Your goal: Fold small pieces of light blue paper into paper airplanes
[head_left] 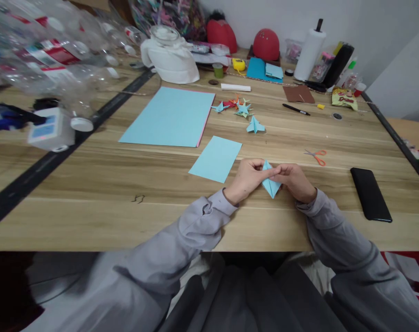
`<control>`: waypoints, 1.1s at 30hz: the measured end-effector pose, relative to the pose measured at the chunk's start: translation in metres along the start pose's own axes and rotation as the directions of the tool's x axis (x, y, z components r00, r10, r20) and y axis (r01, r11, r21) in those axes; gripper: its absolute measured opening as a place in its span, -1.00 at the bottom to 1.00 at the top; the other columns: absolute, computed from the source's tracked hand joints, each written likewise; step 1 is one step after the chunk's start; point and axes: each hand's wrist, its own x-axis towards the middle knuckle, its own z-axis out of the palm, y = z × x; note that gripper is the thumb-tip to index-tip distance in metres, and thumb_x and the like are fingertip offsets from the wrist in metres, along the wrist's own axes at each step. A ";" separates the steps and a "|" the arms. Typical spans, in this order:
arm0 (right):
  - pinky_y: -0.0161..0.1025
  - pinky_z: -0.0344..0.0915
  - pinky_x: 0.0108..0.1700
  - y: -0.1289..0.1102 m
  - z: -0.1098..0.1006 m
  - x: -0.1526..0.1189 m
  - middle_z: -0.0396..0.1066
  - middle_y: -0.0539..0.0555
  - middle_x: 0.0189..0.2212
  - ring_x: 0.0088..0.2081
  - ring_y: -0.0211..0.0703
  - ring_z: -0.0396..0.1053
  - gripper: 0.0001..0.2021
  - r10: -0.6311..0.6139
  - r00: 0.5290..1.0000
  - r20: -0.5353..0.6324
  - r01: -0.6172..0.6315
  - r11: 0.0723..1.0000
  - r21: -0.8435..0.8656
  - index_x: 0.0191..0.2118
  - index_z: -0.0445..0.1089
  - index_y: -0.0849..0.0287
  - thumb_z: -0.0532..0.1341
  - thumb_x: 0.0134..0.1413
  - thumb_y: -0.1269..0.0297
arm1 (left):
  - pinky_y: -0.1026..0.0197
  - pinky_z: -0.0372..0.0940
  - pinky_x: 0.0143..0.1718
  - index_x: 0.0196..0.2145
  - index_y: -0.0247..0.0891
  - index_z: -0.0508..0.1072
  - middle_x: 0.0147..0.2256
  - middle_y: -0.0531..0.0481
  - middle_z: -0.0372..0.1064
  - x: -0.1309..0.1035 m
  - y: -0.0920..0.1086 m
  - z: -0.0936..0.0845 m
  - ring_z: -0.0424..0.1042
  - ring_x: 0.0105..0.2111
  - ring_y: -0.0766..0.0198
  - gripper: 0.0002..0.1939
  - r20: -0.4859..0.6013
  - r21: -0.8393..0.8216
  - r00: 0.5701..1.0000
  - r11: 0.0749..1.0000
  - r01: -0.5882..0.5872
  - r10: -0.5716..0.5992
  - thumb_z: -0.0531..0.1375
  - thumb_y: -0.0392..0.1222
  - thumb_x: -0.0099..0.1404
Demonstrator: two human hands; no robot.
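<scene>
Between both hands is a small folded piece of light-blue origami paper [272, 186], diamond-shaped with a crease down its middle. My left hand [248, 177] pinches it from the left, thumb across its upper part. From the right, my right hand [295, 180] grips it too, the two thumbs meeting over the paper. Parts of the fold lie hidden under the fingers. Just left of my left hand rests a flat light-blue sheet [216, 159]. Beyond the hands stands a folded blue paper plane [255, 125], near several small coloured origami figures [243, 109].
A stack of large blue sheets [171, 117] lies at left centre. Orange-handled scissors [316, 156] and a black phone [371, 194] are on the right, a black pen [296, 109] farther back. Plastic bottles [57, 55] crowd the far left, near a white box [52, 129].
</scene>
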 end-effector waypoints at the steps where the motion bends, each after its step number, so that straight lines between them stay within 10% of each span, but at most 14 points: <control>1: -0.37 0.22 -0.61 0.000 0.000 0.000 0.40 -0.07 -0.66 -0.65 -0.34 0.26 -0.71 0.001 1.000 0.000 -0.001 1.000 -0.011 -0.54 0.41 0.18 0.48 -0.32 0.15 | 0.28 0.15 -0.51 -0.60 -0.31 0.47 -0.59 0.04 0.36 0.000 -0.001 0.000 0.27 -0.53 0.35 -0.58 -0.002 0.003 1.000 1.000 -0.004 0.004 0.45 0.10 -0.08; 33: -0.39 0.18 -0.63 -0.001 -0.002 0.001 0.40 -0.06 -0.70 -0.68 -0.36 0.26 -0.63 0.003 1.000 -0.010 -0.003 1.000 -0.012 -0.60 0.37 0.20 0.50 -0.31 0.07 | 0.29 0.17 -0.57 -0.53 -0.32 0.51 -0.62 0.02 0.35 0.009 0.004 -0.006 0.28 -0.61 0.39 -0.44 -0.053 -0.216 0.991 0.970 0.107 -0.121 0.29 0.34 0.06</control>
